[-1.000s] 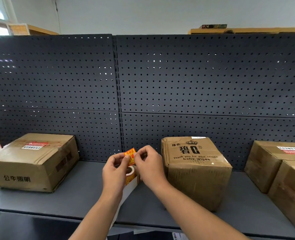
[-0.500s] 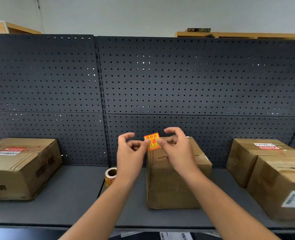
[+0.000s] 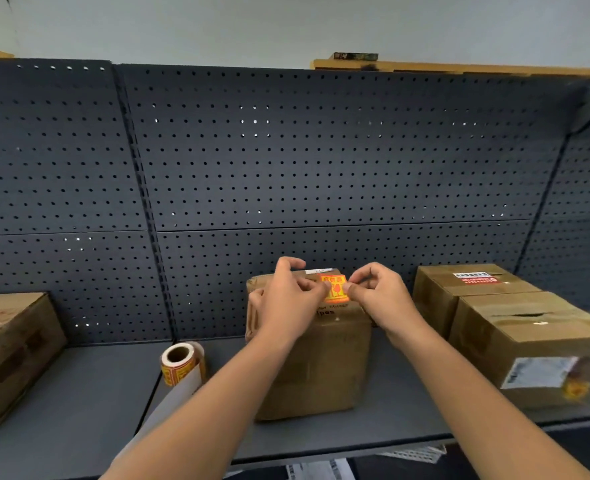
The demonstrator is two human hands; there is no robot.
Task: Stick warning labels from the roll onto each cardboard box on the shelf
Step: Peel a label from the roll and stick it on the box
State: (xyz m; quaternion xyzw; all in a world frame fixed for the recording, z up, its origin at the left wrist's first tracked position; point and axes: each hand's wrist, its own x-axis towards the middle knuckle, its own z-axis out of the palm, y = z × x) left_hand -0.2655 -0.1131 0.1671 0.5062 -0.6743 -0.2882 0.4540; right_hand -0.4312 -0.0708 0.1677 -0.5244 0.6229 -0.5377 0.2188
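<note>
left hand (image 3: 291,301) and right hand (image 3: 380,296) pinch a label (image 3: 335,287) over a box (image 3: 321,372) on the grey shelf (image 3: 79,393), pegboard (image 3: 321,168) behind.

Stockroom or shop back room, going by the fittings. Dark metal shelf (image 3: 79,393) with a perforated steel back panel (image 3: 321,168), retail-rack type. Reference is the middle box (image 3: 321,368), a taped brown carton with printed text on top. Just left of it is a roll of orange stickers (image 3: 179,363), and further left a left carton (image 3: 9,358). To its right, the far carton (image 3: 459,292) has a red-and-white label on top and the near carton (image 3: 528,334) a white shipping slip (image 3: 535,372) on its front. Above the panel are a plain pale wall (image 3: 286,26) and a wooden ledge (image 3: 459,66).
</note>
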